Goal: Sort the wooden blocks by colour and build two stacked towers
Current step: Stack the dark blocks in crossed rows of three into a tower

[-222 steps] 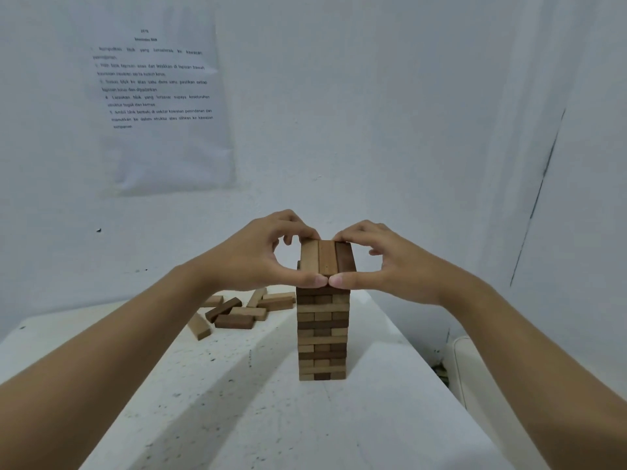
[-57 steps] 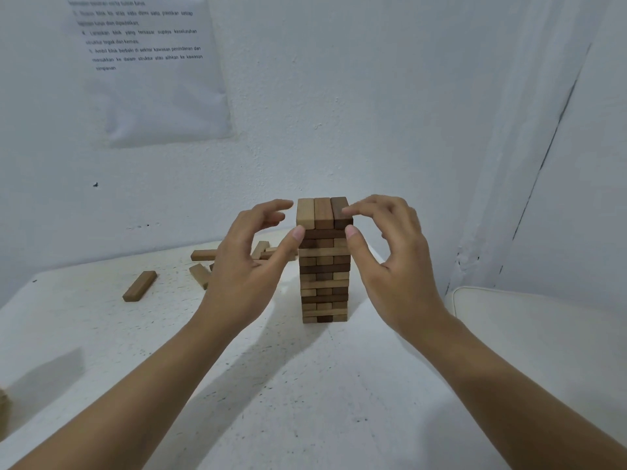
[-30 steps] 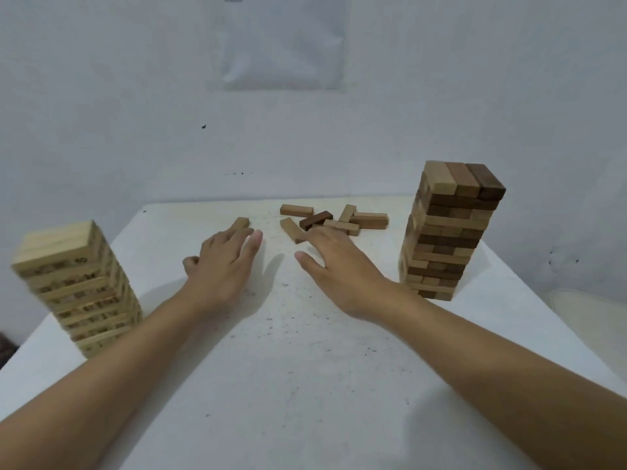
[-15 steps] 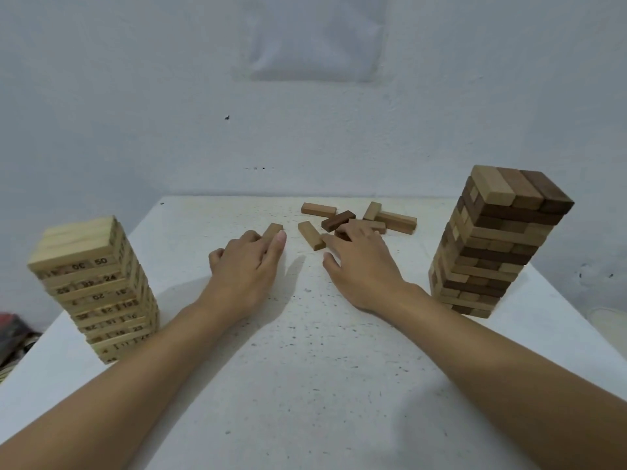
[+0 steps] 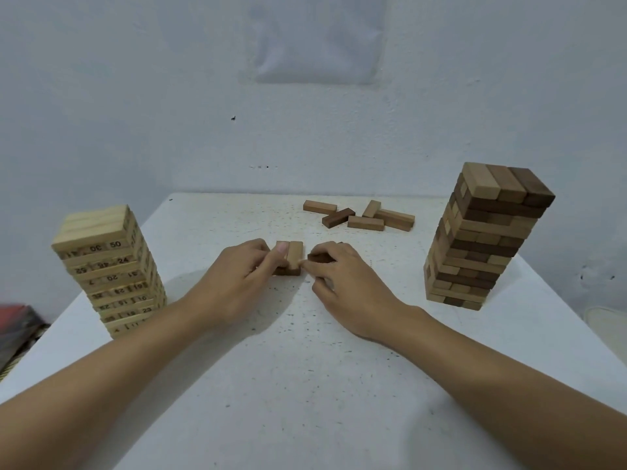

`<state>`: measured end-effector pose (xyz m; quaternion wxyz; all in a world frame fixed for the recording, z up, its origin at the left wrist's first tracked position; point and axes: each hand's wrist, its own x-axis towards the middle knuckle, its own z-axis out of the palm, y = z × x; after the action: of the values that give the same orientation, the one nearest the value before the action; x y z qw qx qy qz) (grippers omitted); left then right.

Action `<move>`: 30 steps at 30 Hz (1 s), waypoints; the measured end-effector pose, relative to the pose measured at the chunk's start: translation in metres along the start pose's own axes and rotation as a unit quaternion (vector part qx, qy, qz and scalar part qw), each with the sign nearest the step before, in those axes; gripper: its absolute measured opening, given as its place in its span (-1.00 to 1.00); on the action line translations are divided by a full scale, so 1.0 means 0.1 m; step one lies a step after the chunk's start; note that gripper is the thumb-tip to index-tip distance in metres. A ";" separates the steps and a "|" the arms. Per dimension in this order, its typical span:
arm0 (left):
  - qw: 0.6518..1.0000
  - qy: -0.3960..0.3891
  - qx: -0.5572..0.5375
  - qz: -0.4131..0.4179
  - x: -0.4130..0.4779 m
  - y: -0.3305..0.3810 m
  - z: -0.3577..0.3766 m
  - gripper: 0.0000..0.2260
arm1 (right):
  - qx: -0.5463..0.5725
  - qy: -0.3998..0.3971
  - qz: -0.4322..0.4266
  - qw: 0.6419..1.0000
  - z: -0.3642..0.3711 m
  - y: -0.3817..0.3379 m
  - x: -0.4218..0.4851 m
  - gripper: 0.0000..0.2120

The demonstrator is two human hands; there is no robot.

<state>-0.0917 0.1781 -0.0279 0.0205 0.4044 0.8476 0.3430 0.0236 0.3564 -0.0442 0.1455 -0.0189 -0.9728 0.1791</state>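
A pale numbered block tower [image 5: 112,269] stands at the table's left. A mixed brown tower [image 5: 481,239] stands at the right. At the table's middle my left hand [image 5: 237,279] pinches two tan blocks [image 5: 291,255] lying side by side, with a darker block just under them. My right hand [image 5: 342,283] grips a dark brown block [image 5: 319,257] right beside that pair. Several loose brown blocks [image 5: 363,217] lie behind my hands near the far edge.
The white speckled table [image 5: 305,368] ends at a white wall behind. A paper sheet [image 5: 319,39] hangs on the wall. A red and dark object [image 5: 17,323] lies below the table's left edge.
Both hands drew back from the loose pile toward the table's middle, each bringing blocks. The tan blocks now lie together between my hands.
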 end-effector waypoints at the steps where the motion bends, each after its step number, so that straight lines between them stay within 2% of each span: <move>1: 1.000 -0.008 -0.005 0.005 -0.04 0.00 -0.03 -0.21 | 0.013 -0.007 -0.006 1.000 -0.02 0.00 -0.03 -0.65; 5: 0.999 -0.019 -0.031 0.029 -0.21 0.05 -0.08 -0.55 | 0.058 -0.020 -0.034 0.998 -0.09 -0.03 -0.18 -0.66; 7: 0.998 -0.025 -0.034 0.050 -0.27 0.05 -0.08 -0.55 | 0.067 -0.012 -0.048 0.997 -0.10 -0.04 -0.27 -0.67; 10: 0.996 -0.026 -0.048 0.072 -0.32 0.05 -0.02 -0.43 | 0.085 0.011 -0.056 0.995 -0.13 -0.04 -0.35 -0.70; 12: 0.995 -0.019 -0.049 0.087 -0.33 0.07 0.02 -0.45 | 0.100 0.026 -0.057 0.993 -0.15 -0.04 -0.36 -0.72; 18: 0.992 0.003 -0.069 0.106 -0.32 0.12 0.11 -0.71 | 0.161 0.079 -0.069 0.981 -0.12 0.06 -0.40 -0.57; 21: 0.990 0.008 -0.069 0.122 -0.36 0.08 0.13 -0.90 | 0.196 0.096 -0.065 0.974 -0.12 0.11 -0.38 -0.62; 27: 0.991 0.021 -0.089 0.103 -0.35 0.02 0.15 -0.81 | 0.178 0.108 -0.079 0.975 -0.10 0.19 -0.36 -0.74; 30: 0.993 0.029 -0.060 0.098 -0.37 0.02 0.14 -0.78 | 0.157 0.084 -0.051 0.983 -0.09 0.20 -0.36 -0.77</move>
<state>-0.0607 0.1615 -0.0463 -0.0136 0.4731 0.7819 0.4058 0.0600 0.3752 -0.0535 0.2371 0.0384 -0.9164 0.3201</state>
